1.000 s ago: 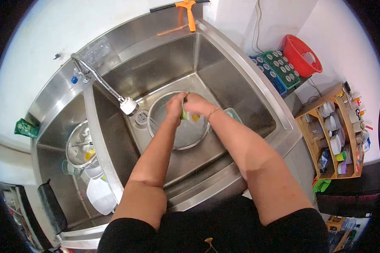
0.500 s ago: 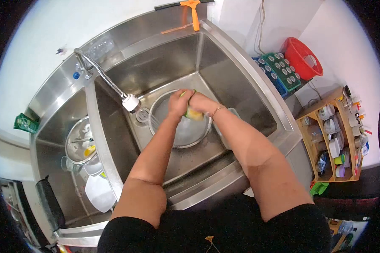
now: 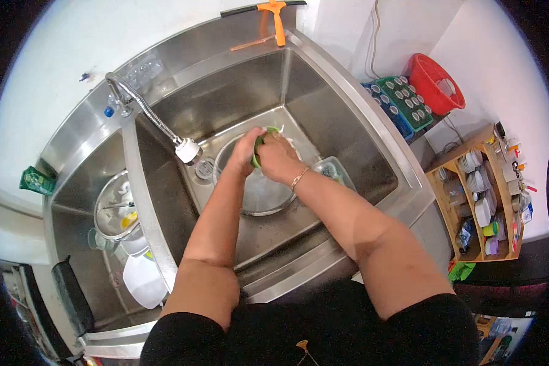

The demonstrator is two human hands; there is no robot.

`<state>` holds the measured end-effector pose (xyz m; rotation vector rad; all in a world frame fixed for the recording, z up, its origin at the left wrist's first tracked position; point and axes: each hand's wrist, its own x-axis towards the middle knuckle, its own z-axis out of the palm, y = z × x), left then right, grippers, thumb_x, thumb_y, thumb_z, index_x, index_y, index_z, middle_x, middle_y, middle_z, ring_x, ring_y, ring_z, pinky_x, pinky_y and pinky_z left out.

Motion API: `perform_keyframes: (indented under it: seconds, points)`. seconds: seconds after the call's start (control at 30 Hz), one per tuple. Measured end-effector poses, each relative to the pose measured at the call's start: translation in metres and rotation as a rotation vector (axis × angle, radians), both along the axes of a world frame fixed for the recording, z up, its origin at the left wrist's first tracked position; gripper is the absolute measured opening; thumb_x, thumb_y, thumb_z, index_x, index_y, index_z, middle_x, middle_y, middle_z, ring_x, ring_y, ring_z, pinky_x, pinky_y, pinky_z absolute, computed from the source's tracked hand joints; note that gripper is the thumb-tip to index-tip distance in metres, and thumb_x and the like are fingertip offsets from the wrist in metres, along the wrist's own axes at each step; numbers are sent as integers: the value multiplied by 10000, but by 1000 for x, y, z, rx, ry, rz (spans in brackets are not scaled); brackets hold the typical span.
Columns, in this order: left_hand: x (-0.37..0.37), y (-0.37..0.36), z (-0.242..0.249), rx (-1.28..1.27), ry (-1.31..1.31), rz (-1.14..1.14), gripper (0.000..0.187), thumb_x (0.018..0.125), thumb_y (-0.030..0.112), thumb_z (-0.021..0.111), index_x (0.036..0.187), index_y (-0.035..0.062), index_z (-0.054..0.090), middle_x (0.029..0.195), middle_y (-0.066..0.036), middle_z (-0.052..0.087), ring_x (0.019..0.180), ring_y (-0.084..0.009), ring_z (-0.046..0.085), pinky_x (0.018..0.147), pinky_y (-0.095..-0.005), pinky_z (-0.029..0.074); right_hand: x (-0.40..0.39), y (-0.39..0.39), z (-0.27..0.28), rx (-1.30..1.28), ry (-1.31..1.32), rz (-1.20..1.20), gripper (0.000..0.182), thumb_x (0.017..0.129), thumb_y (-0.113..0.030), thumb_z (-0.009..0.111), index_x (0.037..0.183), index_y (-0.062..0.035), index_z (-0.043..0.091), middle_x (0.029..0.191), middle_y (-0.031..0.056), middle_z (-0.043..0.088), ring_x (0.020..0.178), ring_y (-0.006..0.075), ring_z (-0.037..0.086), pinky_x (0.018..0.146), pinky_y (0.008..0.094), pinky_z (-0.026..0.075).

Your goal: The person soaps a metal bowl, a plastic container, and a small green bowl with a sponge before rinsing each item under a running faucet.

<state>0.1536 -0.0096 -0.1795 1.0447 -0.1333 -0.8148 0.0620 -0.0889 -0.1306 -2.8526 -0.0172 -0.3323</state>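
Green-rimmed item, seemingly round, mostly covered; left hand and right hand gripping it over round basin.

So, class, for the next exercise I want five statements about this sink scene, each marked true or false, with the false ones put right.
1. The left hand is at a green-edged item above the round metal bowl. True.
2. The bracelet is on the left wrist. False: the bracelet is on the wrist of the right hand.
3. The orange squeegee lies at the bottom of the sink. False: the squeegee is up at the sink's back edge.
4. The red basket is beside the green crate. True.
5. A hand grips the white spray head. False: no hand is on the spray head.
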Motion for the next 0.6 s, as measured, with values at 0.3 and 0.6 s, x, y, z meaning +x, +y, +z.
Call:
perform_keyframes:
  seconds: [0.3, 0.6]
  points:
    - [4, 18, 11, -234, 238, -164, 353, 780, 358, 476, 857, 29, 577, 794, -132, 609, 709, -262, 592, 701, -381, 477, -3, 17, 4, 413, 91, 118, 213, 655, -62, 560, 857, 2, 579, 908, 217, 579, 859, 380, 561, 749, 428, 453]
    - [-1, 21, 8, -116, 221, -179, 330, 829, 330, 528, 943, 25, 573, 869, -115, 622, 762, -223, 610, 688, -350, 507, 9, -23, 27, 961, 522, 195, 324, 602, -98, 729, 868, 20, 586, 873, 148, 624, 753, 248, 615, 685, 350, 497]
